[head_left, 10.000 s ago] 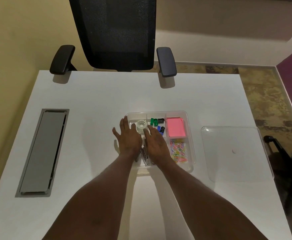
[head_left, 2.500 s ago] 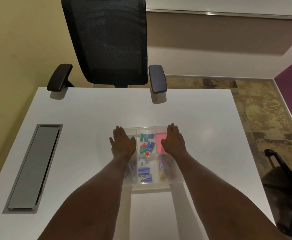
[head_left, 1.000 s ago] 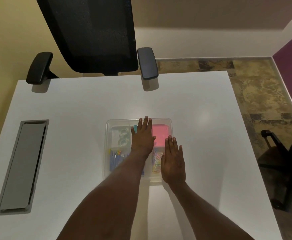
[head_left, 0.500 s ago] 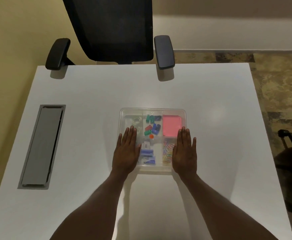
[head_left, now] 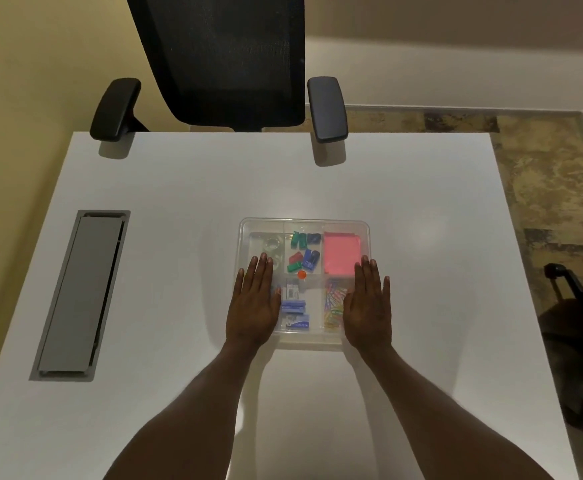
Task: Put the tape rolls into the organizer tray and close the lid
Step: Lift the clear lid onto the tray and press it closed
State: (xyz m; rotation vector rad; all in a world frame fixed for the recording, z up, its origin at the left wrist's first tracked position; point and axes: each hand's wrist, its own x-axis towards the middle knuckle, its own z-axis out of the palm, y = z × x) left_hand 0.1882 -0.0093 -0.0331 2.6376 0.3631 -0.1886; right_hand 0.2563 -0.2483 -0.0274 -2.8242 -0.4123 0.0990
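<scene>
A clear organizer tray (head_left: 304, 224) sits mid-table with its transparent lid (head_left: 314, 282) lying on top. Clear tape rolls (head_left: 273, 244) show through the lid in the far-left compartment. My left hand (head_left: 253, 306) lies flat, palm down, on the lid's near-left edge. Flat on the near-right edge rests my right hand (head_left: 368, 306). Both hands have straight fingers and hold nothing. Coloured clips, a pink note pad (head_left: 341, 252), staple boxes and paper clips fill the other compartments.
A black office chair (head_left: 220, 64) stands at the table's far edge. A grey cable hatch (head_left: 80, 294) is set into the table on the left. Another dark chair (head_left: 577, 327) stands off the right edge.
Ten seconds ago the lid lay on the table to the right; it now covers the tray. In the last second my hands shifted to the near-left and near-right edges and stayed there.
</scene>
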